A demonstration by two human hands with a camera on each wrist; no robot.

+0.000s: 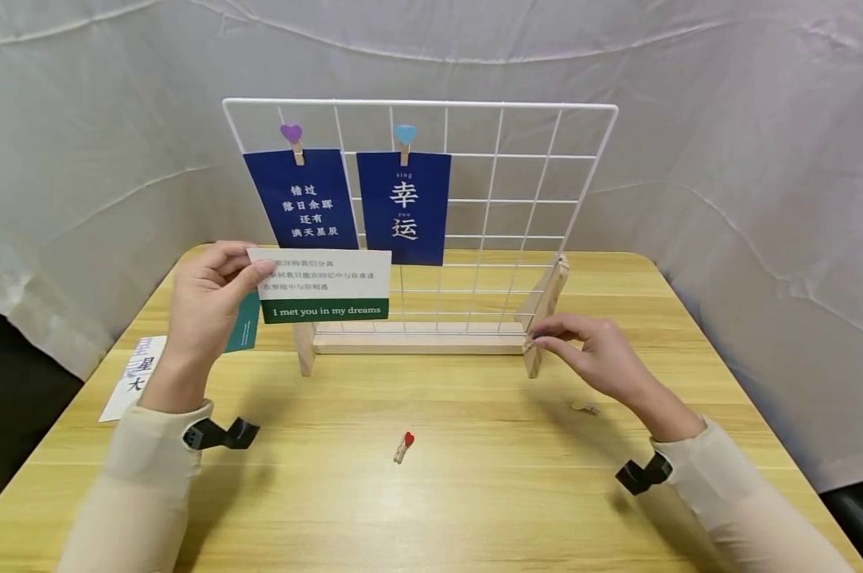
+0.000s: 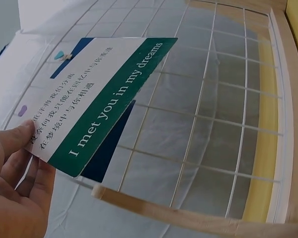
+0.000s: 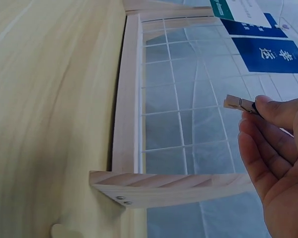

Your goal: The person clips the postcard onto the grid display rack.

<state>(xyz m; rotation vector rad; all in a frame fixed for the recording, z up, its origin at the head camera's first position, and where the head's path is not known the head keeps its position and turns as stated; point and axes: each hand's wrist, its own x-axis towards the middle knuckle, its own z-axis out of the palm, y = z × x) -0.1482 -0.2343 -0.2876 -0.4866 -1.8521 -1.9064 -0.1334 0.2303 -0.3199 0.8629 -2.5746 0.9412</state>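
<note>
My left hand [image 1: 212, 306] pinches the left end of a white and green card [image 1: 324, 274] printed "I met you in my dreams". The card is held up in front of the white wire grid [image 1: 503, 215]. Between thumb and fingers, my right hand [image 1: 596, 354] holds a small wooden clothespin [image 3: 238, 103] near the stand's right foot. Two dark blue cards hang on the grid. A purple heart clothespin [image 1: 292, 137] clips the left card [image 1: 309, 199], and a light blue heart clothespin [image 1: 406, 139] clips the right card [image 1: 402, 211].
A red heart clothespin [image 1: 404, 447] lies on the table front, and another small clothespin [image 1: 585, 407] lies below my right hand. At the left lie a white card [image 1: 132, 382] and a green card [image 1: 243, 326]. The grid stands in a wooden base [image 1: 417, 344].
</note>
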